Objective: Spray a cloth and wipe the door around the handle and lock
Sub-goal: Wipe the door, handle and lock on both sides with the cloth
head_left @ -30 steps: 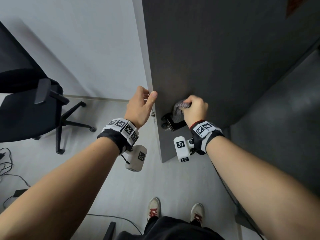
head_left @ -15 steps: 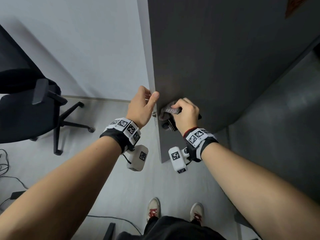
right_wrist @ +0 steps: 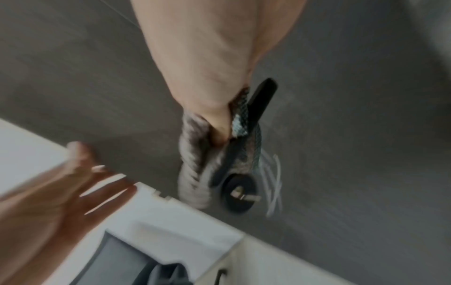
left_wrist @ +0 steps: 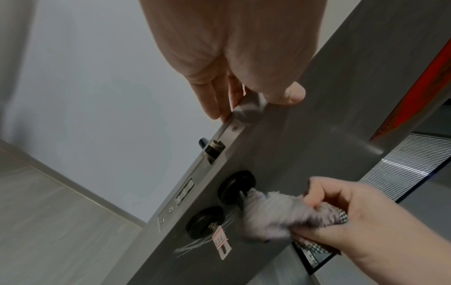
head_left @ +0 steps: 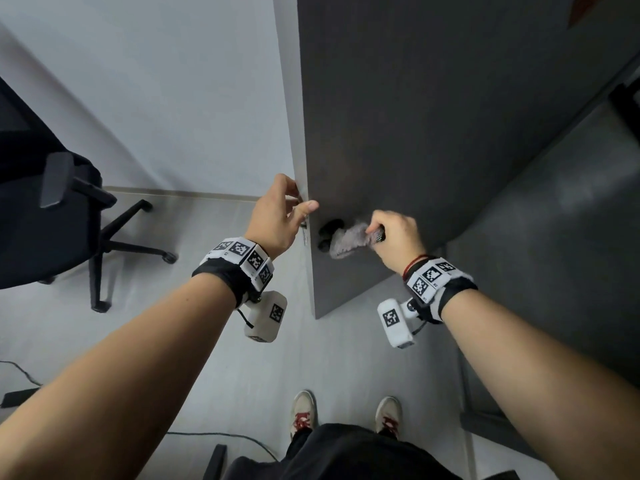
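Left hand clamped on the free edge of the door, thumb on the face, fingers round the back, above the latch bolt. Just right of it, right hand curled tight round the grey cloth, wrapped over the black lever handle beside its round rose.

Risks, as judgement:
- Door swinging under the wiping push if the left-hand hold slackens; fingers behind the edge then open to a pinch.
- Cloth snagging on the key and its paper tag in the lock below the handle, perhaps dragging the key out.
- Handle pressed down by the wrapped hand, drawing the latch in.

Differences between views:
- Head view: both forearms, the office chair at far left; key hidden.
- Left wrist view: edge plate, bolt, key, tag and pale scratches near the lock, all sharp.
- Right wrist view: blurred, yet alone in showing the lever's bare tip past the cloth.
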